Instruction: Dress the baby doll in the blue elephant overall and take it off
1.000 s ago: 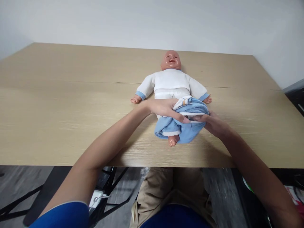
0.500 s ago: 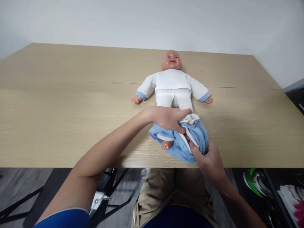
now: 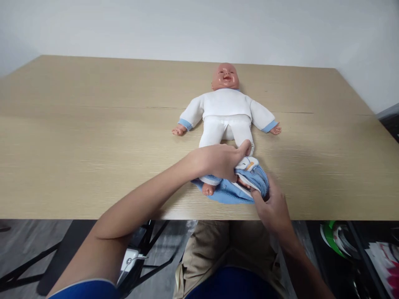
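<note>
A baby doll (image 3: 227, 101) in white clothes with blue cuffs lies on its back, head away from me. A blue terry garment (image 3: 230, 195) with white trim and a stitched animal face is bunched about its lower legs. One doll foot (image 3: 208, 189) pokes out of a blue leg opening on the left. My left hand (image 3: 222, 160) is closed around the doll's other leg, just at the garment's edge; its fingertips are partly hidden. My right hand (image 3: 272, 205) pinches the garment at an opening, thumb on top. Something skin-coloured shows inside that opening.
The wooden table (image 3: 109, 162) extends widely to both sides, its front edge close to my body. Below on the right, a dark shelf holds green and white tape rolls (image 3: 335, 241). A folding metal frame (image 3: 152, 249) stands under the table on the left.
The garment has moved slightly up the legs, and its bunched right part is flatter. The visible foot has shifted left. Both hands have kept their hold and moved only a little.
</note>
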The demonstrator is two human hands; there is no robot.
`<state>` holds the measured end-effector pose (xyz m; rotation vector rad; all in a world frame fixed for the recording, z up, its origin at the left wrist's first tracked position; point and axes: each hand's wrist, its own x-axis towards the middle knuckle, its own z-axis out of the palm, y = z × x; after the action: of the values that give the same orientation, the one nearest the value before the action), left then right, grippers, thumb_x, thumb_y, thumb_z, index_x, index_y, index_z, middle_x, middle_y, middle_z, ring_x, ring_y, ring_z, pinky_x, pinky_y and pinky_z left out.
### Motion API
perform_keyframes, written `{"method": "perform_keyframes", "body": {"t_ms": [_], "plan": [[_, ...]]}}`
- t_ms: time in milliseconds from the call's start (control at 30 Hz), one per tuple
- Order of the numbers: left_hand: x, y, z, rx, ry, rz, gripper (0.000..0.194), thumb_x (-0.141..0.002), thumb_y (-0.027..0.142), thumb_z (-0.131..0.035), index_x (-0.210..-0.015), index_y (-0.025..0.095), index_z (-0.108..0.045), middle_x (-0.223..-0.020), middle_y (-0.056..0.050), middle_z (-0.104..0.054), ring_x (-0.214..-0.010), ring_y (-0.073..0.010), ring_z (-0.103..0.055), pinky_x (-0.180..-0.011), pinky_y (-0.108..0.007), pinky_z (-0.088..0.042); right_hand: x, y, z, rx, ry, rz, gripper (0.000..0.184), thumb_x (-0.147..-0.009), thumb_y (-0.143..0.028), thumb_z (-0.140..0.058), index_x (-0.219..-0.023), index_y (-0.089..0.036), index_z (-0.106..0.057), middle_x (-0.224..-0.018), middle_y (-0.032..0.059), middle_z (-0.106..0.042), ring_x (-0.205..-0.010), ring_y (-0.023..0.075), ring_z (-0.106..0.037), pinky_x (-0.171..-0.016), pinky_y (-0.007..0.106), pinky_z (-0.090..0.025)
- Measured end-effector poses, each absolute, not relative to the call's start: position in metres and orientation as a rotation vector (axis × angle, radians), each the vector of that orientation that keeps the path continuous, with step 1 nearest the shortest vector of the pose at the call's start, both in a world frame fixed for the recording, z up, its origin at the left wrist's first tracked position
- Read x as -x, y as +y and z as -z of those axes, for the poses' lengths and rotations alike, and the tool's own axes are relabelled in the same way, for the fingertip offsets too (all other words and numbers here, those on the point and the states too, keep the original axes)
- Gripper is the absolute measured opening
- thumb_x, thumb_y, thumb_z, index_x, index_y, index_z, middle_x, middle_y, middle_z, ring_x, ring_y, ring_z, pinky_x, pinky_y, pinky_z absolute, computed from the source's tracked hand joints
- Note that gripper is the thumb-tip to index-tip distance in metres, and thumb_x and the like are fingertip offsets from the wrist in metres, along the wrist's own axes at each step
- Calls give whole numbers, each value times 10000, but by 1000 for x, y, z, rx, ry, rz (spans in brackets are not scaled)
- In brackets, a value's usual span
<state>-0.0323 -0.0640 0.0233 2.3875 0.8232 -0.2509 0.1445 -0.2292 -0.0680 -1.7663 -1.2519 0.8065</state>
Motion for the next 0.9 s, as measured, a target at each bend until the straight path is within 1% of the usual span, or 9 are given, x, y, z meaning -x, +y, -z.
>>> {"method": "perform_keyframes", "body": {"t_ms": [133, 267, 333, 433, 500, 567, 667, 767, 900], "plan": [[43, -57, -13, -2285, 659, 151, 742, -785, 340, -796, -1407, 214, -412, -794, 40, -606, -750, -242, -630, -686, -323, -462, -145, -227, 73, 1637, -1089, -1068, 332, -914, -305, -681, -1240, -242, -690, -1107, 72, -802, -1019, 303, -742, -933, 432, -616], [54, -53, 2, -2017, 455, -82, 717, -807, 313, -792, -1337, 234, -315, -1025, -45, -711, -889, -233, -687, -761, -333, -500, -137, -223, 72, 1494, -973, -1167, 340, -860, -279, -781, -1172, -259, -647, -1003, 30, -789, -949, 266, -742, -892, 379, -628], [58, -54, 8, -1893, 415, -194, 672, -829, 319, -796, -1287, 249, -309, -1070, -47, -708, -889, -205, -667, -776, -331, -506, -136, -218, 69, 1431, -989, -1148, 383, -832, -261, -820, -1160, -264, -623, -1045, 32, -782, -953, 251, -740, -891, 364, -627], [61, -59, 13, -1811, 388, -294, 621, -868, 305, -780, -1278, 257, -316, -1119, -48, -702, -857, -166, -624, -772, -315, -498, -143, -207, 62, 1369, -1054, -1036, 465, -812, -222, -816, -1210, -280, -582, -1269, 63, -745, -1021, 231, -731, -873, 337, -616], [62, -63, 15, -1852, 399, -348, 624, -881, 310, -784, -1310, 251, -334, -1124, -47, -700, -861, -169, -615, -780, -315, -489, -153, -198, 57, 1369, -1121, -993, 494, -845, -219, -780, -1286, -291, -571, -1301, 66, -727, -1043, 228, -722, -849, 326, -606], [63, -66, 16, -1934, 437, -412, 641, -889, 348, -795, -1349, 236, -364, -1086, -39, -691, -866, -187, -618, -777, -324, -475, -163, -188, 52, 1395, -1221, -954, 456, -888, -215, -728, -1319, -285, -597, -1212, 50, -736, -1025, 231, -712, -851, 332, -591], [66, -69, 17, -2064, 539, -512, 589, -898, 376, -775, -1367, 212, -459, -1092, -63, -704, -934, -233, -649, -836, -363, -485, -177, -172, 45, 1424, -1408, -865, 307, -893, -208, -696, -1196, -260, -678, -1030, 14, -727, -907, 221, -671, -803, 334, -541], [71, -70, 18, -2232, 665, -593, 433, -919, 372, -744, -1289, 204, -594, -1151, -91, -714, -1092, -288, -641, -1035, -452, -473, -192, -152, 39, 1395, -1622, -855, 164, -861, -214, -713, -1021, -244, -695, -819, -27, -645, -751, 194, -577, -723, 330, -463], [82, -68, 17, -2335, 701, -604, 300, -1012, 434, -711, -1191, 197, -674, -1129, -87, -731, -1149, -300, -615, -1120, -477, -444, -209, -128, 33, 1239, -1837, -1020, 193, -848, -250, -774, -1018, -242, -685, -849, -18, -631, -770, 201, -572, -732, 332, -467]]}}
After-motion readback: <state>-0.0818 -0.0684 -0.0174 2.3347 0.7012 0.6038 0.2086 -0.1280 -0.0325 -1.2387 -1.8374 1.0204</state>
